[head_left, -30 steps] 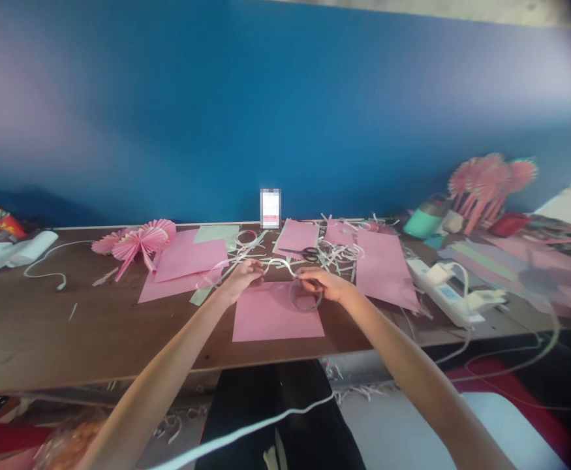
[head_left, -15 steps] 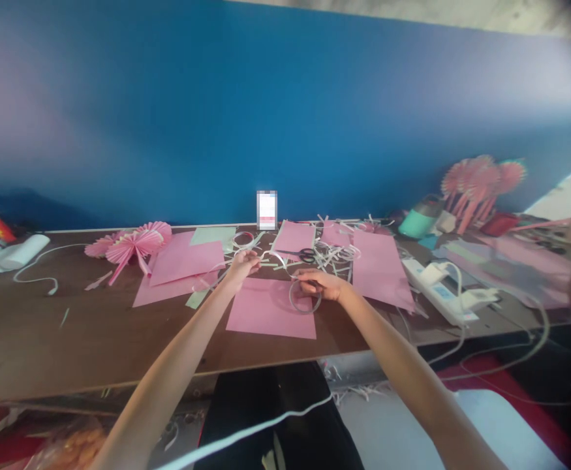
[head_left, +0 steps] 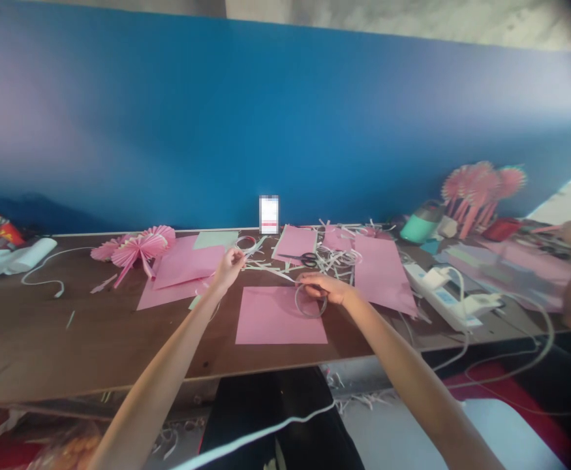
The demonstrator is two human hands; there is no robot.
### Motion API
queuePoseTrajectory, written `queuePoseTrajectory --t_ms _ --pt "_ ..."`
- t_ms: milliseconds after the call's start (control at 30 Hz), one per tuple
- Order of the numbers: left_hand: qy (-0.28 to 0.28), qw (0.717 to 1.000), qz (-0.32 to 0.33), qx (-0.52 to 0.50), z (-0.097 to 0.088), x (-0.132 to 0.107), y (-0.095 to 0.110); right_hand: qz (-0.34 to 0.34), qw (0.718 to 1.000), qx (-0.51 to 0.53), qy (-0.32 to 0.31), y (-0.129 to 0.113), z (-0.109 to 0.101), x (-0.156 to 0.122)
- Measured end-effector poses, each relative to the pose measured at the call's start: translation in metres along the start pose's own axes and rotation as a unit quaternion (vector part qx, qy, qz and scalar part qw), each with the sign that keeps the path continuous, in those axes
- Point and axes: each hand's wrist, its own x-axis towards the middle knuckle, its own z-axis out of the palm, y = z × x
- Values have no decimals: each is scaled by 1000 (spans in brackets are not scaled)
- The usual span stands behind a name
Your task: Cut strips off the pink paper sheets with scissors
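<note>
A thin roll of tape [head_left: 309, 317] hangs from my right hand [head_left: 323, 287], whose fingers are closed on its upper rim. Off the roll runs a narrow pale strip [head_left: 285, 275], drawn out to the left towards my left hand [head_left: 230, 267]. The left fingertips are pinched together at the strip's far end. Beneath the roll lies a pink paper sheet [head_left: 270, 320], flat near the table's front edge. Behind my hands are black-handled scissors [head_left: 308, 259] and a second tape roll [head_left: 246, 245], partly hidden by my left hand.
Pink paper fans [head_left: 143, 247] lie at left beside pink sheets [head_left: 187, 266]. A heap of paper strips [head_left: 337, 258] is behind my right hand. Further right are another sheet [head_left: 382, 274], a power strip [head_left: 442, 297] with cables, and a teal container [head_left: 419, 223]. Another person's blurred arm enters at far right.
My left hand has moved left, away from the right hand, and the curved strip between them is now longer and straighter. The view has shifted slightly.
</note>
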Motion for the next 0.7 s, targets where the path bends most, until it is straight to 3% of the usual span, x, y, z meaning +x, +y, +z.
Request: queuePoseTrajectory --t_ms 167,400,567,700 --pt "-1 1000 22 1 -5 0 2 -14 999 -20 31 -1 -1 -1" --pt "-66 996 -62 23 -16 -16 0 -18 985 -73 155 -6 -14 -13" --pt "-67 992 -101 17 -10 -24 7 18 961 -169 220 -16 -21 -20" --pt "-77 992 -101 16 -5 -30 6 27 963 -175 201 -14 -23 -23"
